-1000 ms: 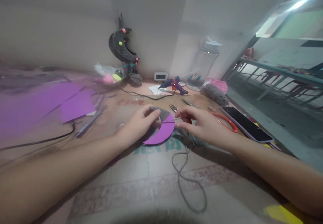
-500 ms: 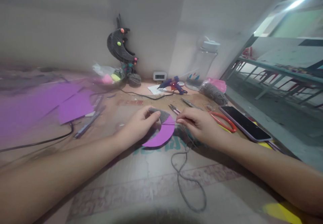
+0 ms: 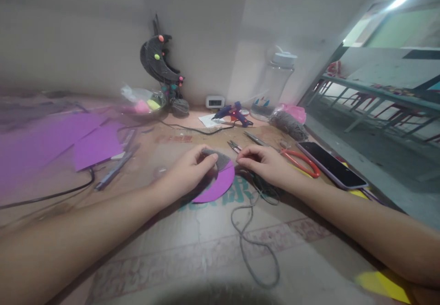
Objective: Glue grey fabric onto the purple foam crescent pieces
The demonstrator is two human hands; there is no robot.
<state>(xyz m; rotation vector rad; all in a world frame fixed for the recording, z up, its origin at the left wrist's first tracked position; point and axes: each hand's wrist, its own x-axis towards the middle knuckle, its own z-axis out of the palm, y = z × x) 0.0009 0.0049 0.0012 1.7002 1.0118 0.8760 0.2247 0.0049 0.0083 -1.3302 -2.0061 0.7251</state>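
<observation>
1. While your left hand (image 3: 194, 165) is clamping thumb and fingers on the purple crescent (image 3: 220, 183), you seem to be partway through winding grey yarn around it, judging by the grey wrapping (image 3: 224, 160) that is covering its upper part
2. Your right hand (image 3: 263, 163) is hovering just beside the crescent's outer edge, apart from it, with thumb and forefinger tips coming together; whether they are pinching a strand cannot be told
3. For the next move, you are probably needing a taut strand and another turn, laid close against the last wrap, with the left grip staying firm
4. The crescent is lying between your hands, its upper end disappearing under your left fingers and its bare purple part curving down and leftward below them
5. Loose grey yarn (image 3: 243, 237) is trailing from beneath your right hand and looping toward you across the worktop (image 3: 154, 259), while small snips (image 3: 234, 146) are lying just beyond your right fingers
</observation>
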